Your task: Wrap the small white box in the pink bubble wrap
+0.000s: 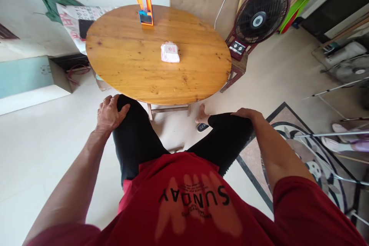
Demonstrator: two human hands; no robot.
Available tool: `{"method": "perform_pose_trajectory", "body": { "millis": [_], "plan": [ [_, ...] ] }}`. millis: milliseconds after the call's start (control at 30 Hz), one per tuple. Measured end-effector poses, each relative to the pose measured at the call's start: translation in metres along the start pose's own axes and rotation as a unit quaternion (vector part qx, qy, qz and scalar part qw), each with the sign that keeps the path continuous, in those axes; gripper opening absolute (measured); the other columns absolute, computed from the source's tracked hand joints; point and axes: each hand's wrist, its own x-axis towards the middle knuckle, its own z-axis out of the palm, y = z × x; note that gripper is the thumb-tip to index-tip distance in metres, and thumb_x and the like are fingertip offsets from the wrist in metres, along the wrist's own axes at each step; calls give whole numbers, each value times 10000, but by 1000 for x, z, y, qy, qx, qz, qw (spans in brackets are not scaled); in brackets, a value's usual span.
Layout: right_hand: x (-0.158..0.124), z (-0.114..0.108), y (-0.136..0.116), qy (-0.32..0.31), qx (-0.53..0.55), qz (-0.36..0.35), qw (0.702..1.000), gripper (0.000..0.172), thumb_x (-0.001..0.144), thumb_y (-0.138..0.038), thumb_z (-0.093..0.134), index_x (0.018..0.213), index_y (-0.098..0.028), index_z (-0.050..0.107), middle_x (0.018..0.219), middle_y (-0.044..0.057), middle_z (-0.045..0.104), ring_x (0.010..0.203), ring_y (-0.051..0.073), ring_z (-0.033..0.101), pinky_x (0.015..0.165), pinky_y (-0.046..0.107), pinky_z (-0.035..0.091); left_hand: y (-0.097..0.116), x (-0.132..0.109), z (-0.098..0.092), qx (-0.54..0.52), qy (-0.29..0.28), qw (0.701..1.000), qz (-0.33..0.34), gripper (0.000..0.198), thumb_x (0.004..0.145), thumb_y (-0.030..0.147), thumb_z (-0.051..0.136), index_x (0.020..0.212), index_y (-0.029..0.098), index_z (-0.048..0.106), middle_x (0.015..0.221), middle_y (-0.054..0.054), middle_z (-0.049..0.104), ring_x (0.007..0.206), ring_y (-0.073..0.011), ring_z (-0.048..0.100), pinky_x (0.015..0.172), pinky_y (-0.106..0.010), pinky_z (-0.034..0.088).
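My left hand (111,112) rests on my left knee, its fingers laid over the black trouser leg (134,134) and the thumb apart. On the other knee lies my right hand (247,113), flat on the cloth, with most of its fingers hidden from this angle. Neither hand holds anything. In front of both knees stands an oval wooden table (127,57). A small white packet in crinkled plastic wrap (170,52) lies near its middle. At the far edge is an orange and blue stand (147,7) holding something grey.
A dark red electric fan (258,19) stands right of the table on a wooden stool (240,67). To the left are a pale blue cabinet (25,78) and a dark flat object (85,29) on printed paper. A metal rack (346,133) with shoes is at far right.
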Motion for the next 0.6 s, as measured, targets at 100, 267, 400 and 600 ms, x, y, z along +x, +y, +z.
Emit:
{"method": "perform_pose_trajectory", "body": {
  "millis": [100, 267, 400, 600],
  "plan": [
    [-16, -11, 1, -69, 12, 1, 998, 533, 741, -665, 625, 873, -163, 748, 886, 146, 732, 831, 298, 676, 751, 403, 514, -5, -2, -2, 1, -5, 1000, -17, 655, 892, 505, 515, 1421, 129, 425, 1414, -191, 452, 1238, -368, 451, 1033, -520, 369],
    [-9, -11, -18, -108, 8, 38, 993, 465, 747, -564, 647, 947, -153, 735, 1004, 149, 723, 879, 308, 675, 770, 416, 516, -12, -12, 2, 10, 29, 998, -47, 657, 891, 440, 507, 1442, 102, 390, 1442, -221, 406, 1266, -380, 437, 1056, -531, 361],
    [5, -4, -31, -82, -5, 30, 996, 520, 742, -571, 641, 1047, -155, 711, 1167, 165, 674, 1007, 339, 640, 850, 461, 492, -24, -20, -2, 12, 23, 997, -73, 653, 896, 455, 481, 1450, 121, 391, 1472, -218, 376, 1308, -395, 408, 1071, -539, 356],
    [18, -10, -37, -84, -18, 30, 996, 529, 753, -607, 607, 1063, -192, 715, 1172, 156, 668, 1024, 332, 638, 848, 463, 494, -29, -30, -5, -1, 53, 991, -124, 667, 884, 478, 463, 1453, 137, 389, 1491, -191, 356, 1312, -387, 404, 1096, -527, 336]
  ]
}}
